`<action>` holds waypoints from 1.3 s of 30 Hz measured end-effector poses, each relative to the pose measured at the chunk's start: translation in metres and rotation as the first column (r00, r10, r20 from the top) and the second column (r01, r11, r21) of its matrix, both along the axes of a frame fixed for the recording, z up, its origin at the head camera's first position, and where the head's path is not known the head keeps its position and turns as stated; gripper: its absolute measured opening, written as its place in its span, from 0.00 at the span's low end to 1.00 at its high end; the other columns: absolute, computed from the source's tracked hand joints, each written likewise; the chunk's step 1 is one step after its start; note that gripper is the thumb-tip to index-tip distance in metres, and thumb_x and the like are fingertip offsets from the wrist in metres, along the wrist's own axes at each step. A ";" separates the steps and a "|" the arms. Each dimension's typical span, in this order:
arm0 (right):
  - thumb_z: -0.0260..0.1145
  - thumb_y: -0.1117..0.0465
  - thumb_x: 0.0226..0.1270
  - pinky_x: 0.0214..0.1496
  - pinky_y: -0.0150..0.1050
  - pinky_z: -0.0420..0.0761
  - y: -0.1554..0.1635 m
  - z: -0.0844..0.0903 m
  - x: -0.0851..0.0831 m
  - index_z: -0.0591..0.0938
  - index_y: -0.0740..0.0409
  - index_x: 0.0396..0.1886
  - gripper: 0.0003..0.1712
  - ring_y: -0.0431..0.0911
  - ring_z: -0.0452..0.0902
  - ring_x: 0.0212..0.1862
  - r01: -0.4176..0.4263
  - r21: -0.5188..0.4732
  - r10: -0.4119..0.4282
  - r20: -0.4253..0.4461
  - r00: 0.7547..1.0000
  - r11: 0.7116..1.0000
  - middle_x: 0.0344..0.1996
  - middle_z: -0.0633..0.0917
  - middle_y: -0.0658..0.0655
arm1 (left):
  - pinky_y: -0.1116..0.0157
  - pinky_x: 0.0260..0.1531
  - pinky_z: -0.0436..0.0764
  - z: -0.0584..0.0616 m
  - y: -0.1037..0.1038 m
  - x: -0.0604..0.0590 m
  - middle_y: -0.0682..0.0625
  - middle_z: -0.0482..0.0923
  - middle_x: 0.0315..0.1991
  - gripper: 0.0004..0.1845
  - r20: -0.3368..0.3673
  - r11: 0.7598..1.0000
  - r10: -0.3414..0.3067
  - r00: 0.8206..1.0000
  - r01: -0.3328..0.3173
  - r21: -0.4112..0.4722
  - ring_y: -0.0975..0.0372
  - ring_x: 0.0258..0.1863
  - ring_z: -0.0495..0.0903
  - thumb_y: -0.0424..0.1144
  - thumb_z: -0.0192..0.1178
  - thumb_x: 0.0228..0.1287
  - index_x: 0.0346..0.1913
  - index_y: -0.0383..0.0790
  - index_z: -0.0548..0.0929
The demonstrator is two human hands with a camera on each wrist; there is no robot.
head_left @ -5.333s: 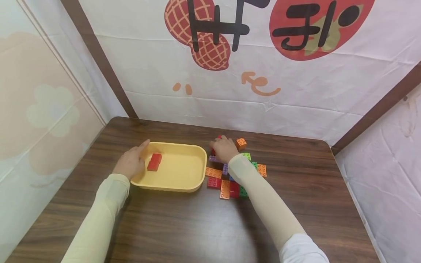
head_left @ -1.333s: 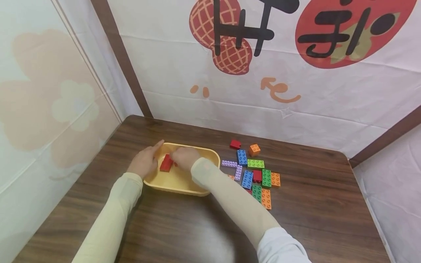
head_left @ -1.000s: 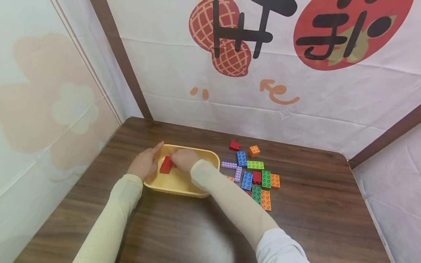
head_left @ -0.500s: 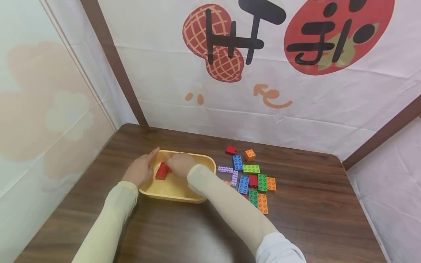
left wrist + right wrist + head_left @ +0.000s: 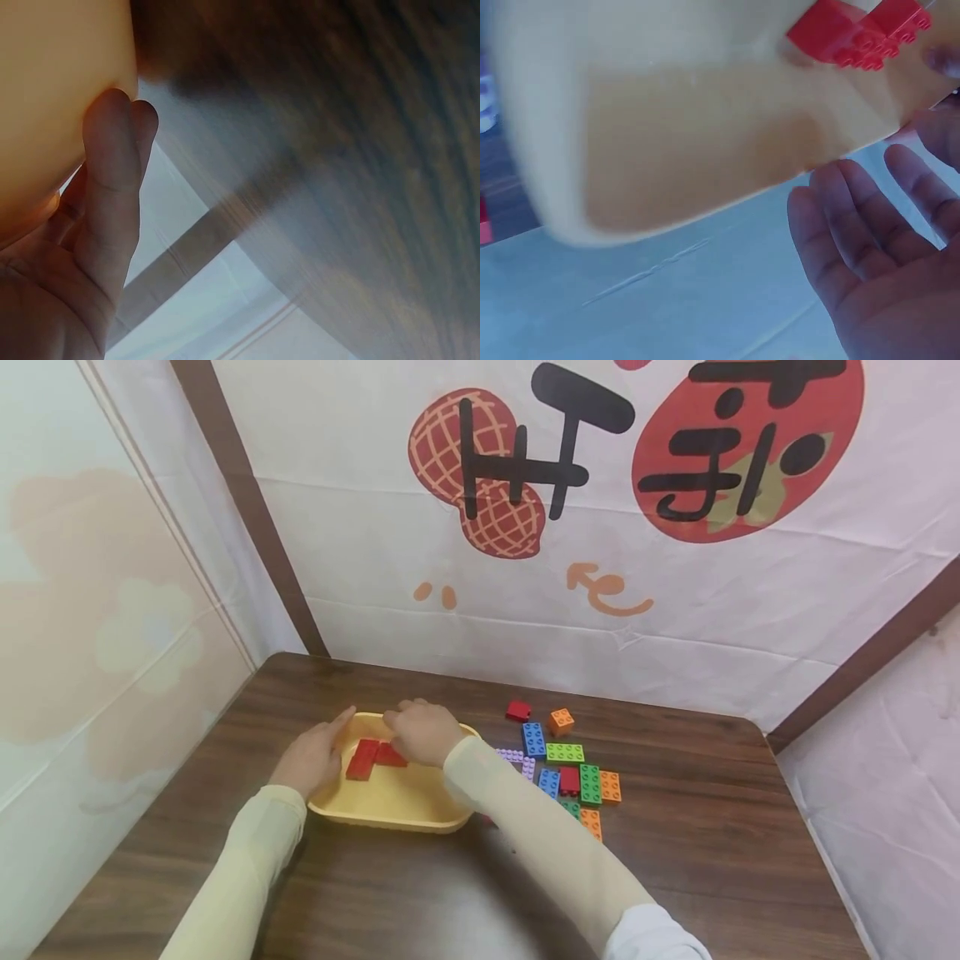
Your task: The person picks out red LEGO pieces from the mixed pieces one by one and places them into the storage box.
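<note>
Looking down from the head camera, the left hand (image 5: 309, 761) rests flat against the left rim of the yellow tray (image 5: 390, 802), near the table's (image 5: 697, 827) left edge; the right hand (image 5: 422, 732) hovers over two red bricks (image 5: 371, 757) inside, holding nothing. The left wrist view shows straight fingers (image 5: 112, 172) against the tray wall (image 5: 52, 90). The right wrist view shows the right palm open, fingers (image 5: 855, 217) relaxed, with the red bricks (image 5: 859, 34) lying in the tray (image 5: 667, 135).

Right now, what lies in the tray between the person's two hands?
In the head view, two red bricks lie side by side in the yellow tray, between the left hand on its rim and the right hand.
</note>
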State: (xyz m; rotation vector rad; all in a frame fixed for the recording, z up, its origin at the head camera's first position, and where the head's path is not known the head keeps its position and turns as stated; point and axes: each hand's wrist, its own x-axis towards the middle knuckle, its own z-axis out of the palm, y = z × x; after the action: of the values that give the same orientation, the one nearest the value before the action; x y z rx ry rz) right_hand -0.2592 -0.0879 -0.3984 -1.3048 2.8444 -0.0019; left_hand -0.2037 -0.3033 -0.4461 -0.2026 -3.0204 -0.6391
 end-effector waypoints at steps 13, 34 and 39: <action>0.59 0.35 0.72 0.66 0.51 0.73 0.054 -0.011 -0.001 0.75 0.46 0.69 0.33 0.50 0.72 0.63 0.123 -0.040 -0.117 0.132 0.984 0.992 0.63 0.78 0.53 | 0.35 0.60 0.68 -0.006 0.001 0.007 0.24 0.70 0.62 0.39 0.073 1.000 0.018 0.997 -0.018 0.004 0.31 0.60 0.71 0.28 0.55 0.64 0.79 0.41 0.59; 0.61 0.39 0.73 0.66 0.53 0.73 0.174 -0.022 0.005 0.76 0.52 0.70 0.33 0.54 0.73 0.66 0.298 -0.089 -0.277 0.192 0.941 0.950 0.65 0.77 0.58 | 0.32 0.59 0.66 -0.001 0.003 -0.003 0.20 0.67 0.63 0.40 0.092 1.000 0.007 0.996 -0.007 0.001 0.27 0.59 0.69 0.29 0.52 0.66 0.80 0.43 0.54; 0.62 0.43 0.73 0.65 0.55 0.74 0.201 -0.025 0.018 0.80 0.55 0.65 0.29 0.56 0.75 0.63 0.331 -0.091 -0.310 0.187 0.932 0.939 0.62 0.79 0.61 | 0.32 0.59 0.67 -0.002 0.002 -0.006 0.20 0.66 0.63 0.40 0.082 1.000 -0.003 0.997 0.003 -0.002 0.27 0.59 0.69 0.29 0.51 0.65 0.80 0.42 0.54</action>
State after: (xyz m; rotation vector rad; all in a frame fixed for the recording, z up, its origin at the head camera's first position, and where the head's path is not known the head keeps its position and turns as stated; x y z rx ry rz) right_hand -0.2413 0.1128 -0.4237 -0.7909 2.9068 -0.2800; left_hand -0.2094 -0.3016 -0.4477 -0.1854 -3.0996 -0.6609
